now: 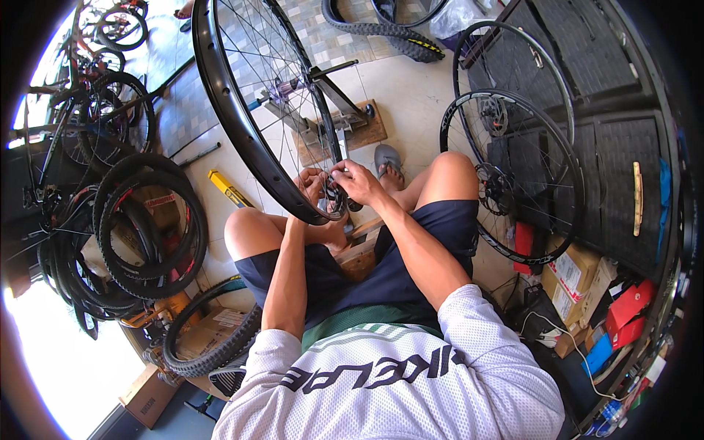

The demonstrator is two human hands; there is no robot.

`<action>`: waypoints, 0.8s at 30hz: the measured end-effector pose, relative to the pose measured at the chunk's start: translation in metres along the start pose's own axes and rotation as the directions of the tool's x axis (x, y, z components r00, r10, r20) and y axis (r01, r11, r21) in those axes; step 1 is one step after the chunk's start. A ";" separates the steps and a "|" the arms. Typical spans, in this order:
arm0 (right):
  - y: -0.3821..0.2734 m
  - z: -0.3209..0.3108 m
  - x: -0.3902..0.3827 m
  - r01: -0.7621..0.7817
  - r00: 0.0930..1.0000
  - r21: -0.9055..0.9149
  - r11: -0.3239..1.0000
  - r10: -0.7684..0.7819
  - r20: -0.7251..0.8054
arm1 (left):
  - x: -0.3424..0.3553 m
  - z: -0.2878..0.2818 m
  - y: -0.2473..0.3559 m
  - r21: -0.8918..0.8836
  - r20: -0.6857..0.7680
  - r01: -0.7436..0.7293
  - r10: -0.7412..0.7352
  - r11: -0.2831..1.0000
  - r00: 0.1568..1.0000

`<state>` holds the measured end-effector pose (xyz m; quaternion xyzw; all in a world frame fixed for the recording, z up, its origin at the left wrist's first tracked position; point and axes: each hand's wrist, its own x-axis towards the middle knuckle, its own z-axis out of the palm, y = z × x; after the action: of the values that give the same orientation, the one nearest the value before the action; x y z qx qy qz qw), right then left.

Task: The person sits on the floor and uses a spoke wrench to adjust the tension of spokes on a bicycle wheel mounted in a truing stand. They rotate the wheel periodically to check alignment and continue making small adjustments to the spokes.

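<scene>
A bicycle wheel with a black rim (233, 110) stands upright in front of me, its hub (284, 89) mounted in a metal truing stand (334, 97) on a wooden base (375, 129). Both hands meet at the near part of the rim, among the spokes. My left hand (311, 185) has its fingers curled together, partly hidden by rim and spokes. Close beside it on the right, my right hand (357, 182) pinches with thumb and forefinger at the rim's edge. Whatever small thing either hand grips cannot be made out.
On the left hang several black tires (150, 220), with bicycles (110, 110) beyond. A yellow box (229, 189) lies near my left knee. Two wheels (513, 176) lean against dark drawers (616, 183) on the right. Cardboard boxes (574, 275) sit below. A loose tire (400, 37) lies ahead.
</scene>
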<state>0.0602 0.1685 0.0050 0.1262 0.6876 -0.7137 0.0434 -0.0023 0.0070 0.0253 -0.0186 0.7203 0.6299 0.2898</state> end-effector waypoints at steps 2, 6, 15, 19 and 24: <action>-0.005 0.000 -0.004 0.022 0.999 0.030 0.999 -0.023 0.037 | 0.000 -0.001 0.000 -0.011 0.009 0.007 -0.007 1.000 1.000; -0.017 -0.001 -0.009 0.106 0.994 -0.233 0.967 -0.101 0.033 | 0.002 -0.001 -0.007 -0.072 -0.015 -0.043 0.042 0.997 0.999; -0.007 -0.009 -0.004 -0.074 0.995 -0.328 0.942 0.048 -0.087 | 0.001 -0.005 -0.007 -0.051 0.054 -0.083 0.086 0.995 0.995; -0.001 -0.007 -0.003 -0.081 0.996 -0.313 0.946 0.062 -0.071 | 0.000 -0.004 -0.007 -0.188 0.094 -0.072 0.091 0.979 0.991; 0.000 -0.016 0.001 -0.070 0.988 -0.110 0.991 0.085 0.133 | -0.002 -0.003 0.000 0.067 -0.002 -0.100 0.100 0.993 0.995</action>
<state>0.0614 0.1844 0.0043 0.1011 0.7140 -0.6815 0.1248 -0.0016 0.0040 0.0257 0.0254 0.7417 0.6192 0.2564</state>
